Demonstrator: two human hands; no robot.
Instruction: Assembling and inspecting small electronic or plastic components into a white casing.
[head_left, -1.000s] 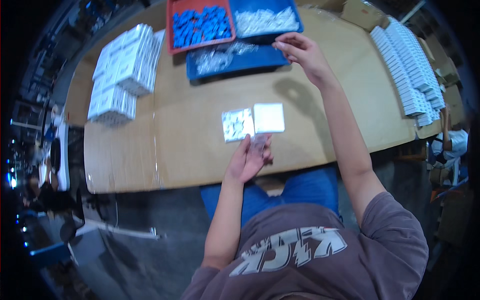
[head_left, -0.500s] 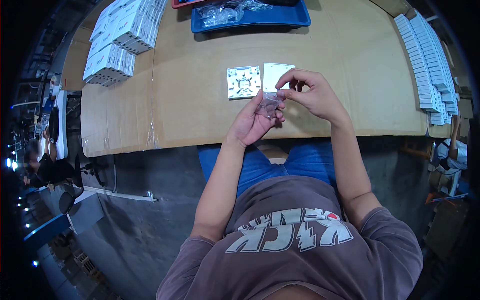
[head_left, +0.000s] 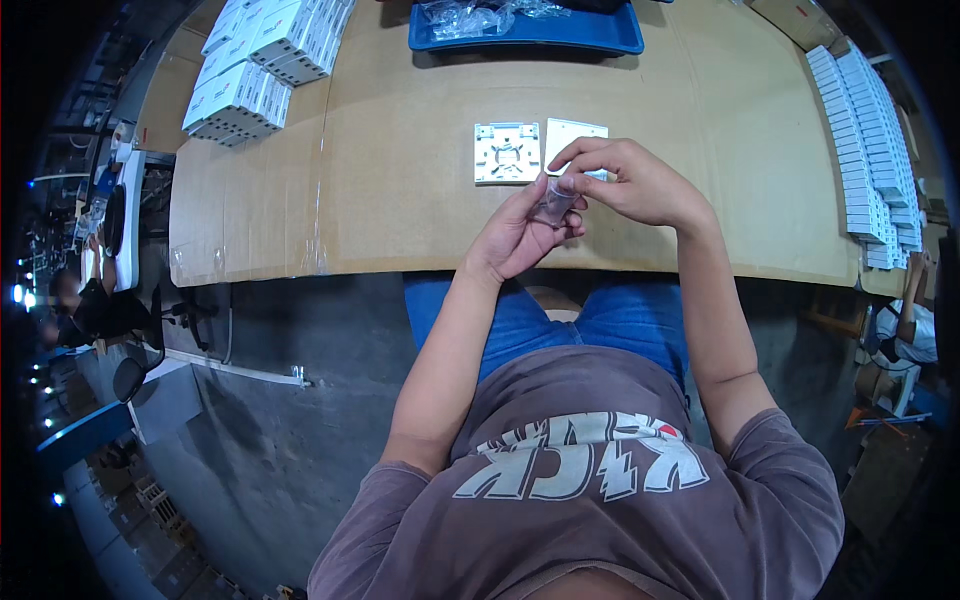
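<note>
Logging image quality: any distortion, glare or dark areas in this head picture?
Head view: corners fall to black, white box stack at right bends near the fisheye rim, small lights at far left glare; head view centre: clear plastic in the left hand shows pale reflections.

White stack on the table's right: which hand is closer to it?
Right. The right hand is left of the white stack; the left hand is farther left, holding something clear.

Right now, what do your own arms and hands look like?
Short greyish-purple T-shirt sleeves; below them both arms are bare. Left hand and right hand: ungloved, fingers uncovered. No watch, bracelet or cable visible on either wrist.
</note>
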